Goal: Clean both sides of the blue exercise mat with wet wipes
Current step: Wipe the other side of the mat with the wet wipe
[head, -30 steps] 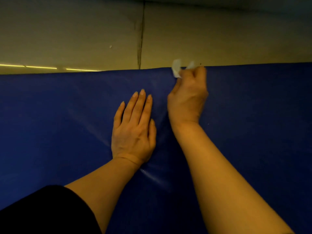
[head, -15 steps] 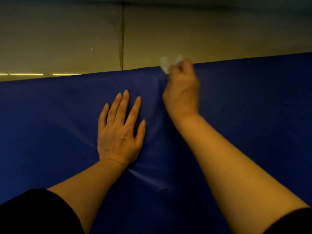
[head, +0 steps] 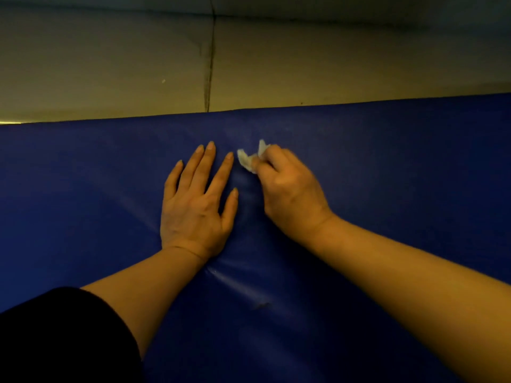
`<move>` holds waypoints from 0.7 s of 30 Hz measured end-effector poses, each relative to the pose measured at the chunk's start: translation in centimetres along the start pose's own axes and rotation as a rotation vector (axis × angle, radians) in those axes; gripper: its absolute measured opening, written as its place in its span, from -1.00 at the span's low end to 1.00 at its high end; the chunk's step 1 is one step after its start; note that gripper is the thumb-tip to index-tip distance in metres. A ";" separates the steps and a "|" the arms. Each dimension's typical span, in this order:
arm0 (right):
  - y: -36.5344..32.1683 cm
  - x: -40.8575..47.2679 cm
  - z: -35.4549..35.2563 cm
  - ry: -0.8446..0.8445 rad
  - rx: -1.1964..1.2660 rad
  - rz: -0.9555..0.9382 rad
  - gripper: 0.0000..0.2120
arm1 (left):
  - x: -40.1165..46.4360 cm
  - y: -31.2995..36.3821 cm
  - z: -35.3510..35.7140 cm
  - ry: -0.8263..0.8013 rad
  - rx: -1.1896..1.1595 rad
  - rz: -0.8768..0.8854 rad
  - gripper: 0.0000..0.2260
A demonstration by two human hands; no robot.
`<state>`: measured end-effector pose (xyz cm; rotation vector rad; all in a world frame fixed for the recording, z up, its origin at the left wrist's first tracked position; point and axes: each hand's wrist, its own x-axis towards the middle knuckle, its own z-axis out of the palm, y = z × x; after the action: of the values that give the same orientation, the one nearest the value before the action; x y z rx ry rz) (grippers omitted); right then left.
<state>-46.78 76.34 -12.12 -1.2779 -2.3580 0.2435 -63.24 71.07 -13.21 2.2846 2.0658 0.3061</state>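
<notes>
The blue exercise mat lies spread flat and fills most of the view, with its far edge running across the upper part. My left hand presses flat on it, fingers straight and spread. Just to its right, my right hand has its fingers curled round a crumpled white wet wipe, held against the mat. Only the wipe's ends stick out past the fingers. Shiny streaks and creases show on the mat near my left wrist.
Beyond the mat's far edge lies a pale tiled floor with a dark joint line running away from me. A dark sleeve covers my left upper arm at the bottom left.
My right hand has drawn the wipe back from the mat's far edge toward me, ending beside my left fingertips. My left hand stays pressed flat on the mat.
</notes>
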 end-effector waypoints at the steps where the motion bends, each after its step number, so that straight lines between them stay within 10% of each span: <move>1: 0.3 -0.6 -0.4 -0.019 -0.003 -0.013 -0.76 | -0.1 0.0 0.1 0.005 0.002 0.001 -0.50; 7: 5.3 -2.3 -3.0 0.210 -0.151 0.344 -0.92 | -0.1 0.1 0.4 -0.011 0.010 0.010 -0.51; 13: -0.9 -4.2 -1.1 0.042 -0.032 -0.017 -0.80 | -0.4 0.7 -0.2 -0.080 0.008 0.004 -0.49; 18: 4.5 -4.4 -4.8 0.069 -0.230 0.319 -0.89 | -0.6 1.1 -1.8 -0.288 -0.013 -0.030 -0.49; 21: 0.4 -6.4 -3.0 0.080 -0.102 0.175 -0.83 | -3.8 2.6 -2.9 -0.392 -0.011 -0.022 -0.42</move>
<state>-42.05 71.06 -11.49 -1.5160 -2.2183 0.1247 -61.52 66.78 -10.33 2.1039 1.8805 -0.1239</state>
